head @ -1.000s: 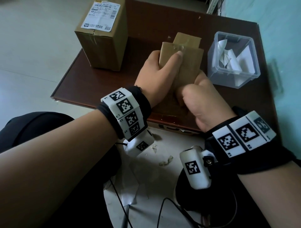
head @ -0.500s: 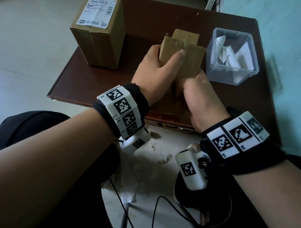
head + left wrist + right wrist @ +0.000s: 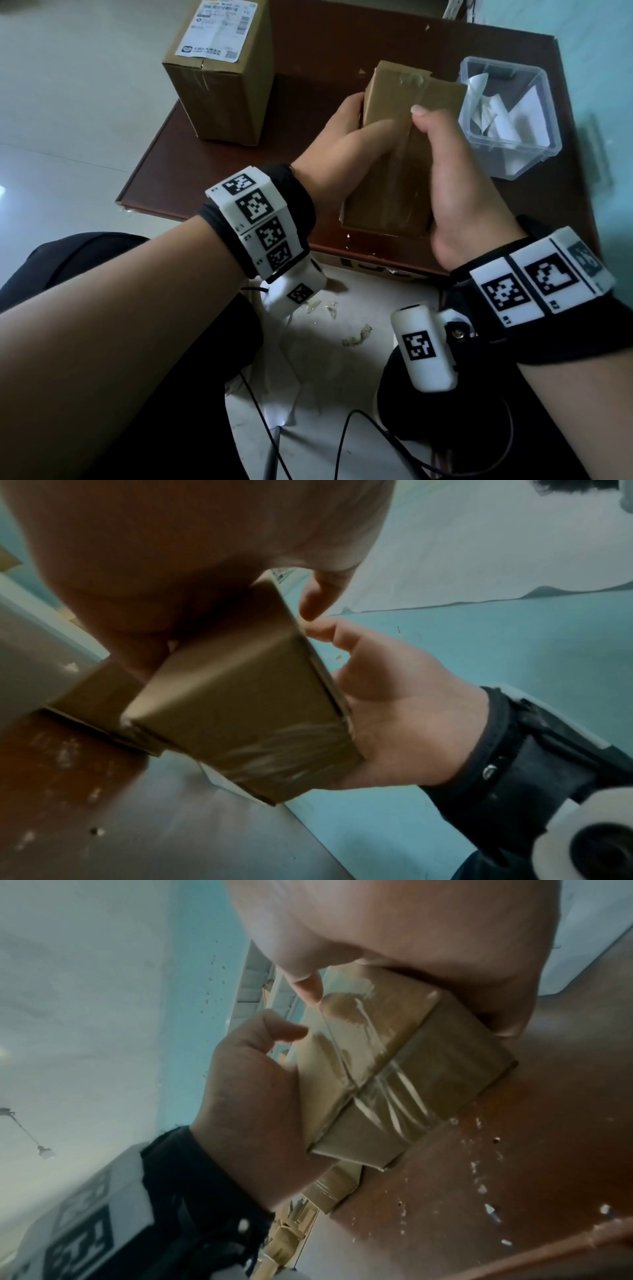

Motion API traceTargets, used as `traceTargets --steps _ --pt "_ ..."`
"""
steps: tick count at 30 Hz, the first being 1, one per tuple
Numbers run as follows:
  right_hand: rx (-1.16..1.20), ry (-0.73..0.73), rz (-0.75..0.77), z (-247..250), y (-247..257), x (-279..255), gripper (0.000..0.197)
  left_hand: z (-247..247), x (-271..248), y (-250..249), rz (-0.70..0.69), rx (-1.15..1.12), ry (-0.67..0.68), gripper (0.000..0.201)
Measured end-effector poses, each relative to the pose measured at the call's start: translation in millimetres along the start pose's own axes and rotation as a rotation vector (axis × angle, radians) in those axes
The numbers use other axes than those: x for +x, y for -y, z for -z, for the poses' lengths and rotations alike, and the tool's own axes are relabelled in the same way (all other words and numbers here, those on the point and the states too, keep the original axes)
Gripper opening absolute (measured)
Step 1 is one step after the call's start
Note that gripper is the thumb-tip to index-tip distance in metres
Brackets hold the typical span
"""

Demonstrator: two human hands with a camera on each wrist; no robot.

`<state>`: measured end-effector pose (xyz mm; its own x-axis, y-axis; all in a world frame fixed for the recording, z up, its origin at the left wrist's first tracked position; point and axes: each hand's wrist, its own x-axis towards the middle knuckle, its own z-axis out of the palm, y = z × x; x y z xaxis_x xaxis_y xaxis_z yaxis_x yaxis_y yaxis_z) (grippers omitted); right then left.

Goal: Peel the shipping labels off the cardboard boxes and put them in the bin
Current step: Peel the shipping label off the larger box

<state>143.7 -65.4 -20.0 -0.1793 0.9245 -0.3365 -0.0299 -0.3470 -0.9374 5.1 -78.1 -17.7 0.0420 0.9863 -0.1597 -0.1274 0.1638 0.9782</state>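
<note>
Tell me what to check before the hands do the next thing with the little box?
1. Both hands hold the small box: ok. The left hand and the right hand each grip a side.
2. A label shows on the small box: not ok. Only brown card and shiny tape show on the faces in view; the hidden faces, cannot tell.
3. The bin is within reach and open: ok. It stands beside the right hand, with white paper inside.
4. The tall box is peeled: not ok. Its shipping label sits on top.
5. The table has room to set the small box down: ok.
</note>
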Motion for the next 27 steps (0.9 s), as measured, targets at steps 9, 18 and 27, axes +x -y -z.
traceTargets --steps 9,18,27 --pt "-0.064 -0.029 0.005 -0.1 -8.4 2.2 0.074 9.4 5.3 -0.6 0.090 0.153 0.130 0.081" --pt "-0.118 -0.142 -0.056 1.5 4.7 7.3 0.062 20.8 -8.6 17.6 0.060 0.413 0.364 0.112" --pt "-0.150 -0.062 0.207 -32.9 14.0 3.0 0.060 30.7 -13.6 13.4 -0.188 0.311 -0.137 0.073"
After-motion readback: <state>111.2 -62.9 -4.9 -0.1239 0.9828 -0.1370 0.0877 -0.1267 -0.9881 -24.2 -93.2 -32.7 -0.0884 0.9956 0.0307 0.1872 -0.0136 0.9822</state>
